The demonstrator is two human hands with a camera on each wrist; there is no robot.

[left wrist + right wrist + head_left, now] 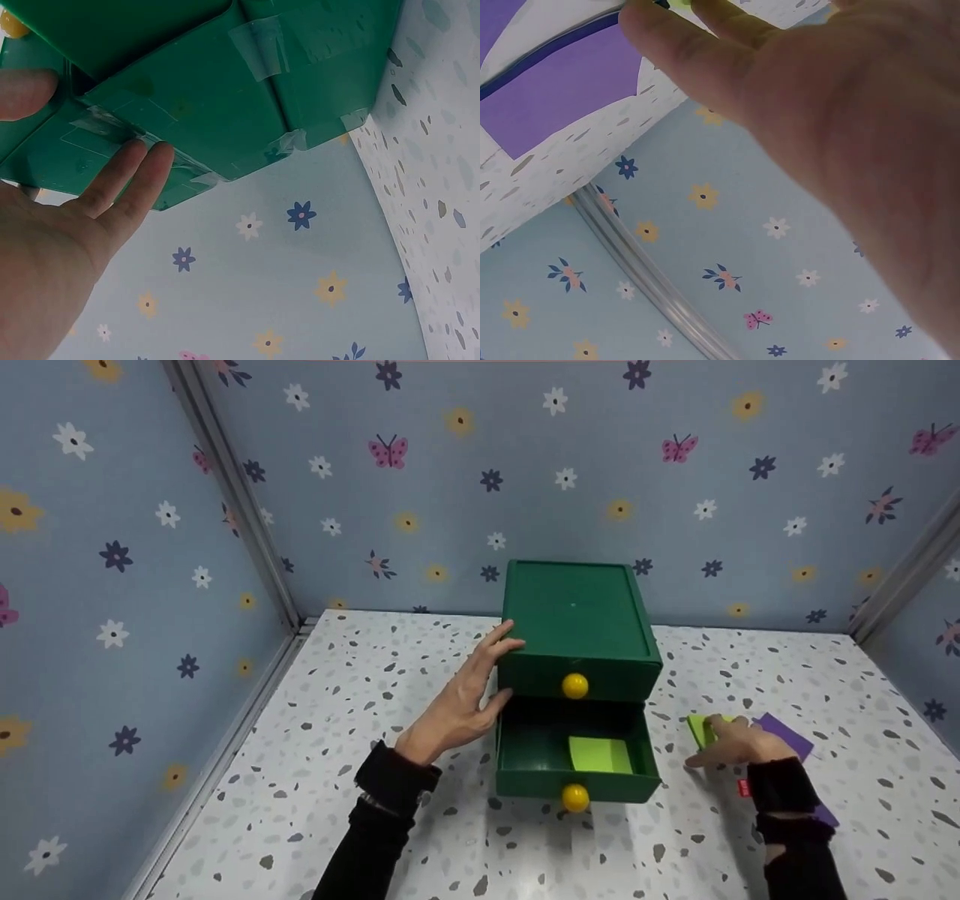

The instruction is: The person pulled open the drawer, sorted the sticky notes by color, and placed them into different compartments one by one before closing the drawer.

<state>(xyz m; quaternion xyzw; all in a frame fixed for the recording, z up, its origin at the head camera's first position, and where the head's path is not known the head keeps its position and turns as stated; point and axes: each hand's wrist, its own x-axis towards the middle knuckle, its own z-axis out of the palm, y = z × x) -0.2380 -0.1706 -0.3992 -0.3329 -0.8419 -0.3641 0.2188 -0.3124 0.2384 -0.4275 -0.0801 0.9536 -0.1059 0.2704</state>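
A green two-drawer box (574,611) with yellow knobs stands on the speckled table, its lower drawer (525,750) pulled out. A lime-green sticky note pad (600,755) lies inside that drawer, toward its right side. My left hand (461,705) rests against the box's left side, fingertips at the top edge and thumb lower down. In the left wrist view its fingers (124,180) touch the taped green wall. Right of the box, my right hand (739,744) is over another lime-green pad (699,727), thumb spread apart from the fingers; the fingertips' contact is partly hidden.
A purple flat item (786,735) lies beneath and beyond the right hand, partly covered by the wrist. A small red tag (743,787) shows beside the right cuff. Flower-patterned walls (450,495) enclose the table at the back and sides.
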